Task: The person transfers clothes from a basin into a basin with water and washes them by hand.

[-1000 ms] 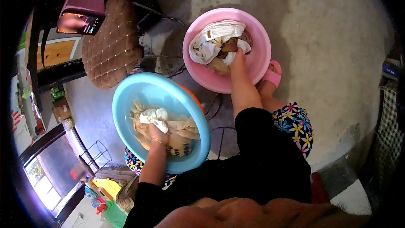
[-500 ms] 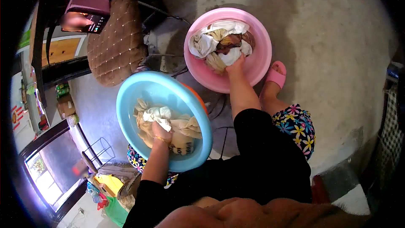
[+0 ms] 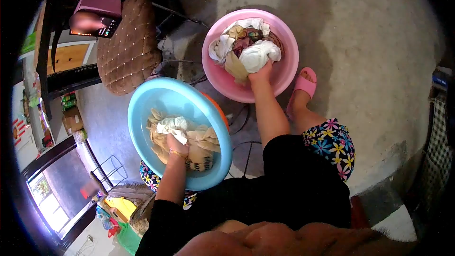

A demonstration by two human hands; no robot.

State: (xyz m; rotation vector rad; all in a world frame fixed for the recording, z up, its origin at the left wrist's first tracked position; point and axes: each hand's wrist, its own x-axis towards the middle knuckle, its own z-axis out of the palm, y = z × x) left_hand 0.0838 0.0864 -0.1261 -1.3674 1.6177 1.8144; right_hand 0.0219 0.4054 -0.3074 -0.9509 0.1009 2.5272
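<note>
My left hand (image 3: 178,147) reaches into a light-blue basin (image 3: 134,109), closed on a white cloth (image 3: 171,125). Beige fabric (image 3: 203,141) with dark lettering low on it lies around that hand in the same basin. In the pink basin (image 3: 290,61), my right hand (image 3: 261,74) is closed on a bunched white cloth (image 3: 258,57), its fingertips partly hidden by the folds. Brown, tan and other white pieces of laundry (image 3: 221,49) lie beside and behind this bundle.
An orange rim (image 3: 217,110) shows beneath the blue basin. To the left stands a brown quilted seat (image 3: 128,50), with a phone (image 3: 97,24) leaning on a pink box (image 3: 99,4). My foot in a pink slipper (image 3: 304,83) rests right of the pink basin.
My right hand has drawn the white cloth up into a larger, rounder bundle, showing more brown fabric behind it. My left hand stays on its cloth. The view has shifted slightly.
</note>
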